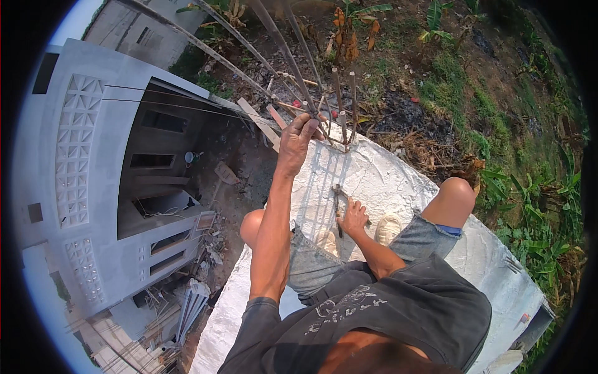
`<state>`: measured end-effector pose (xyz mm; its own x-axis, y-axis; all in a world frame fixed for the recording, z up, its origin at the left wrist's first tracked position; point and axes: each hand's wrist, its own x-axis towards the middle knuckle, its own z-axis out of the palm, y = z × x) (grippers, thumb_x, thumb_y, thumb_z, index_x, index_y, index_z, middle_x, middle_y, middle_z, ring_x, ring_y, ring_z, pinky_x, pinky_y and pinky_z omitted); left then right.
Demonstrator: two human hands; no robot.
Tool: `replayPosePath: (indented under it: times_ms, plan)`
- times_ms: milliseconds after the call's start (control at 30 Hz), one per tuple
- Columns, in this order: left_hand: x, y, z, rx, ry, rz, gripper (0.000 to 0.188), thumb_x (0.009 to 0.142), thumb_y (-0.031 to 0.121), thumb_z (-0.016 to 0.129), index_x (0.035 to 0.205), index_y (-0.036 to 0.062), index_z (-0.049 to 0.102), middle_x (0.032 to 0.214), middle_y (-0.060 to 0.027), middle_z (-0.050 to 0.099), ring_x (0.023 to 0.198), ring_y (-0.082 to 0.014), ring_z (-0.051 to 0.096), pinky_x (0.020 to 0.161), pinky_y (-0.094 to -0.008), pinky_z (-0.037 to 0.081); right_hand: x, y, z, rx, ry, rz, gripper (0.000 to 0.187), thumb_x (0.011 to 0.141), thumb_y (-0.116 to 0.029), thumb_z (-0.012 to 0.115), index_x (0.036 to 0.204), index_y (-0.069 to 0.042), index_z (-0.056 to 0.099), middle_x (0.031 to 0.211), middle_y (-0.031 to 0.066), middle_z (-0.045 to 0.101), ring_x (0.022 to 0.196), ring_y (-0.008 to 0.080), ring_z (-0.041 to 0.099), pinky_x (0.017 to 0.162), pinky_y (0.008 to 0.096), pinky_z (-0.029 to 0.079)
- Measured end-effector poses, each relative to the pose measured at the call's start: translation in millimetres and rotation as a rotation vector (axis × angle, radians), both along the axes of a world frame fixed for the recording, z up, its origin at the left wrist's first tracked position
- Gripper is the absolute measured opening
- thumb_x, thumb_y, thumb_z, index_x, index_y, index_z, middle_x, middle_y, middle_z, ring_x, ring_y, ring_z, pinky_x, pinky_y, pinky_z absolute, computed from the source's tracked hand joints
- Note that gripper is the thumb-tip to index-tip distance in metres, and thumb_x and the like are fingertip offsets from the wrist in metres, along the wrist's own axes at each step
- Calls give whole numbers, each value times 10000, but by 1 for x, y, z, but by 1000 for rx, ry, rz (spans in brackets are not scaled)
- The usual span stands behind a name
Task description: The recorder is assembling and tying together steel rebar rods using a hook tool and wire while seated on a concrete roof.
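Observation:
My left hand (298,142) reaches forward and is closed around a steel rebar (283,53) at the far end of the white concrete slab. Its fingertips are partly hidden behind the bars. Lower down, close to my shoes, my right hand (354,215) is closed on a pair of pincers (337,198). The head of the pincers points away from me, and one handle shows beside my fingers. Short upright rebar stubs (343,124) with a thin tie ring stand just right of my left hand.
I squat on the rough white slab (386,171), whose edges drop away on both sides. A grey building (106,156) with window openings rises at left, with rubble (205,249) below. At right lies a slope with banana plants (536,212). Wooden boards (258,121) lean near the slab's far-left corner.

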<state>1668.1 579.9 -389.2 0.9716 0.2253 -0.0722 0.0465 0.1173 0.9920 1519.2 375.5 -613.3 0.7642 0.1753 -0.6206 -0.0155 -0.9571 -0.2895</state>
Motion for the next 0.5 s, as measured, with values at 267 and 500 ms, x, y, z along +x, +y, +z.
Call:
replayPosePath:
  times_ms: [267,500]
  plan:
    - [-6,7,-5,18,-31,80,362,942,340,620,1126,28,635,873,13,612,775,-69,552,726,-234,463,-14,-5,-42,34,-209,18,808,776,-342,730,1449,-154,325,1268,99,437,1137,301,446,894,544,363]
    - [-6,8,-1,53,6,32,299,947,295,620,1097,37,650,983,-27,676,711,-81,511,704,-240,448,-28,22,-16,-16,-227,70,1016,705,-315,773,1517,-160,183,1469,158,280,1264,363,334,985,629,292]
